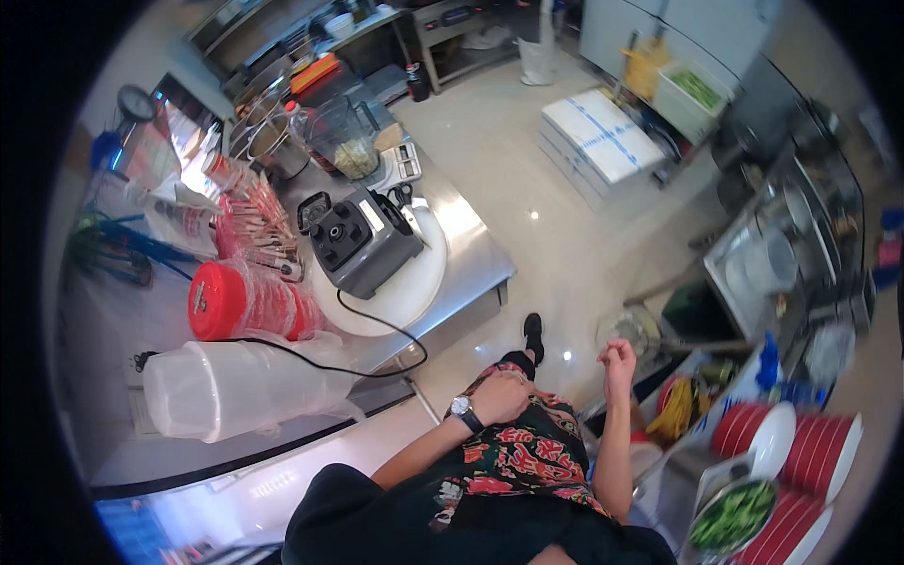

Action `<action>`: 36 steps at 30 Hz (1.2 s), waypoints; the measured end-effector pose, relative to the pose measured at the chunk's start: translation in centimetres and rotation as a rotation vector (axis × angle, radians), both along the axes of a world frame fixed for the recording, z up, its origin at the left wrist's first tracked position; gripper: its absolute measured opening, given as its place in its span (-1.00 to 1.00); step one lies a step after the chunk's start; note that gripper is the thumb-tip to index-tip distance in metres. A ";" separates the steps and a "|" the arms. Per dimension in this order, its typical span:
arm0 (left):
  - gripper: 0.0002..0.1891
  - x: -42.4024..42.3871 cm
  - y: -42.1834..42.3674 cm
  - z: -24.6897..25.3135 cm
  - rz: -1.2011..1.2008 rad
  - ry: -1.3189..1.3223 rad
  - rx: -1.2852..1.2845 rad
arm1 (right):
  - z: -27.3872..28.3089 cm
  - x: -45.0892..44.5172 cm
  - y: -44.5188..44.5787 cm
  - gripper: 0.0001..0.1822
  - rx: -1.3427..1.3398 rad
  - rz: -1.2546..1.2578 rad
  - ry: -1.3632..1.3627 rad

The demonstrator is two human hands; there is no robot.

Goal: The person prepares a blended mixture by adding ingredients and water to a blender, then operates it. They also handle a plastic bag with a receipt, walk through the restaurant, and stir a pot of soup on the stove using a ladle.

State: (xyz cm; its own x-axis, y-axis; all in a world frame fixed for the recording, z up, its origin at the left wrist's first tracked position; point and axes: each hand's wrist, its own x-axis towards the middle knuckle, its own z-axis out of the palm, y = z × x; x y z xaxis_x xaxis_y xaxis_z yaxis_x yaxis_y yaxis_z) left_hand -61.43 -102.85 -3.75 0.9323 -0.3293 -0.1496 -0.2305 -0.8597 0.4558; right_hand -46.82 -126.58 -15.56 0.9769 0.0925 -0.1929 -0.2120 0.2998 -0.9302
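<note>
My left hand [500,397], with a wristwatch on its wrist, rests against the front of my patterned shorts [526,452]; its fingers are partly hidden, and whether it holds anything does not show. My right hand [619,359] is raised at my other side, its fingers loosely curled, with nothing visible in it. To the left a grey blender base [367,240] sits on a round white cutting board [431,282] on the steel table [487,261]. Behind it a clear blender jug [346,138] with pale chopped food stands beside a digital scale [406,164].
Nested translucent plastic tubs [247,388] and wrapped red-lidded containers [217,300] line the wall, a black cord passing over them. White foam boxes [600,138] stand on the floor. Red bowls [819,452] and a dish of cut greens [734,515] are at right. Another person [537,53] stands at the far end.
</note>
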 end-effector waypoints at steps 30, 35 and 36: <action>-0.69 57.2 20.8 2.0 0.916 0.016 -0.171 | 1.6 76.0 30.9 -0.84 -0.491 0.825 -0.160; -0.64 58.2 29.5 0.2 1.364 -0.204 -0.075 | 2.4 80.0 44.8 -0.81 -0.461 1.011 -0.208; -0.62 58.3 31.9 -0.5 1.411 -0.236 -0.063 | 2.4 80.7 46.9 -0.82 -0.474 1.036 -0.191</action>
State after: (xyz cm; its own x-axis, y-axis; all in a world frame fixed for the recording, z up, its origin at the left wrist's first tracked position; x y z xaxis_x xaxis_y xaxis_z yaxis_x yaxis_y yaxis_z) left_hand -3.12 -70.90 -4.28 0.4798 0.8768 0.0321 0.7096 -0.4093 0.5735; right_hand 33.88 -79.69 -13.17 0.4921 0.8244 -0.2797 0.0036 -0.3233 -0.9463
